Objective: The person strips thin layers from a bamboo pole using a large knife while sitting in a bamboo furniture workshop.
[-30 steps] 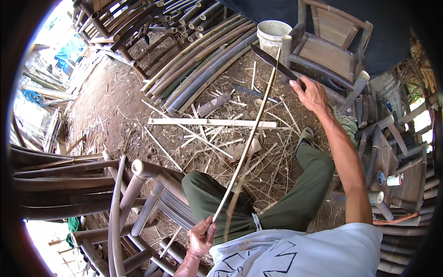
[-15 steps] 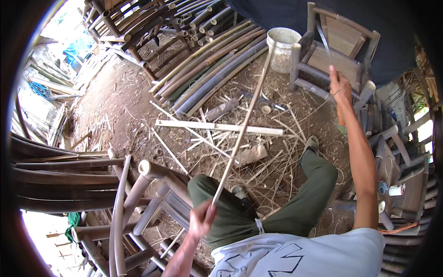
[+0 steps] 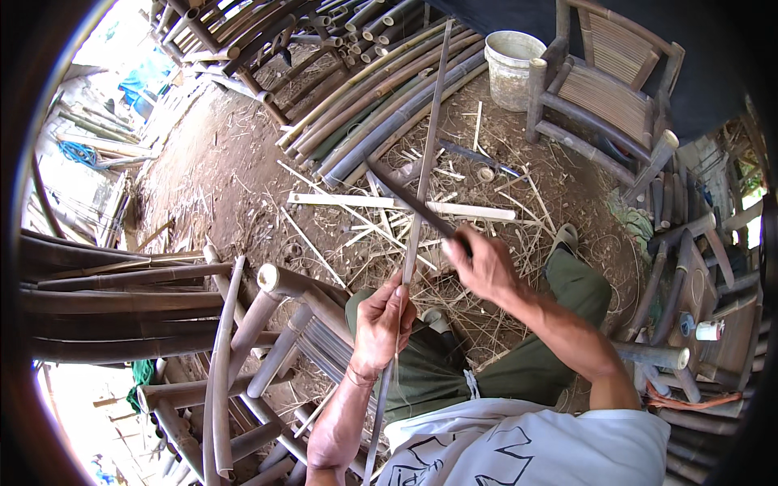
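Note:
A long, thin bamboo strip (image 3: 434,121) slants up and away from my lap, its far end over the pile of bamboo poles. My left hand (image 3: 384,324) is closed around it, with the lower part of the strip running down beside my forearm. In my right hand (image 3: 489,266) is a long dark-bladed knife (image 3: 397,190), gripped by the handle. Its blade lies across the strip a little beyond my left hand. Whether the edge bites into the bamboo cannot be made out. Between my legs and beyond, pale shavings and split pieces (image 3: 365,231) litter the ground.
A flat pale slat (image 3: 470,212) lies among the scraps. Long bamboo poles (image 3: 389,121) are stacked at the far side, near a whitish bucket (image 3: 512,73) and a bamboo chair (image 3: 600,97). Bamboo frame pieces (image 3: 275,283) stand close on my left. A small white cup (image 3: 710,330) sits at right.
My right hand has swung the knife from beside the chair down and left onto the strip. My left hand has risen with the strip, which now stands steeper and points farther left.

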The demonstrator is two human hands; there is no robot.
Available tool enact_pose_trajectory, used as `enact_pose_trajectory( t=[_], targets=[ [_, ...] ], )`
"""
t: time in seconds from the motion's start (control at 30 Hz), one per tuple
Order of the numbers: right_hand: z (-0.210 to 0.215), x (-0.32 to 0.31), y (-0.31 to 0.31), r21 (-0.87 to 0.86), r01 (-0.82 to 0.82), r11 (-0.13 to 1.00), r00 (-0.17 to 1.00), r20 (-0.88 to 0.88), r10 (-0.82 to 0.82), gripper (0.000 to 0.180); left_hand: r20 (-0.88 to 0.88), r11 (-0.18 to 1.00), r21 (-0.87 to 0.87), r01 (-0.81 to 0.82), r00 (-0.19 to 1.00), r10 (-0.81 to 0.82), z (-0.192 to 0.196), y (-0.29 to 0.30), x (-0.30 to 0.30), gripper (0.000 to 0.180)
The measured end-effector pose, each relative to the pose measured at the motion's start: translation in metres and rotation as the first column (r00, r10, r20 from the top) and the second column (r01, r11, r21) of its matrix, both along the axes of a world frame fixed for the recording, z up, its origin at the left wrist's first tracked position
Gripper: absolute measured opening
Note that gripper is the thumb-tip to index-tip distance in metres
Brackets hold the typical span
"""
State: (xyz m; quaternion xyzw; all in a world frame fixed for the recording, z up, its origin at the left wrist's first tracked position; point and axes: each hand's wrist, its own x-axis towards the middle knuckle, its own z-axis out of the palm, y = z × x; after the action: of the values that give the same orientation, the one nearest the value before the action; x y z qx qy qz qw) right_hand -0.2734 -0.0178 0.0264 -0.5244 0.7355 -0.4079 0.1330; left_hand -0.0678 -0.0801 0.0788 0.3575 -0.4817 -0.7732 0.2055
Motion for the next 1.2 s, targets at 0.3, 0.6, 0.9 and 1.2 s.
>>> enact_pose_trajectory(
  t=[0.3,0.6,0.9,1.2],
  targets=[
    [-0.003,-0.083,-0.013,0.028,0.237,0.971,0.961,-0.153,-0.231,0.051,0.026,0.99,-0.027,0.141,0.99,-0.14,-0.011,0.033,0.049,0.04],
    [0.031,-0.175,-0.002,0.167,0.403,0.9,0.913,-0.147,-0.381,0.076,-0.119,0.995,-0.053,0.088,0.988,-0.094,-0.053,0.081,0.145,0.033],
    [0.037,-0.187,-0.003,-0.041,-0.029,0.999,0.917,-0.399,0.01,0.064,-0.02,0.997,0.023,0.068,0.998,-0.068,-0.071,0.102,0.155,0.033],
    [0.072,-0.175,-0.002,-0.048,0.449,0.892,0.893,0.001,-0.449,0.063,-0.049,0.993,0.074,0.09,0.995,-0.087,-0.042,0.056,0.108,0.054]
  ],
)
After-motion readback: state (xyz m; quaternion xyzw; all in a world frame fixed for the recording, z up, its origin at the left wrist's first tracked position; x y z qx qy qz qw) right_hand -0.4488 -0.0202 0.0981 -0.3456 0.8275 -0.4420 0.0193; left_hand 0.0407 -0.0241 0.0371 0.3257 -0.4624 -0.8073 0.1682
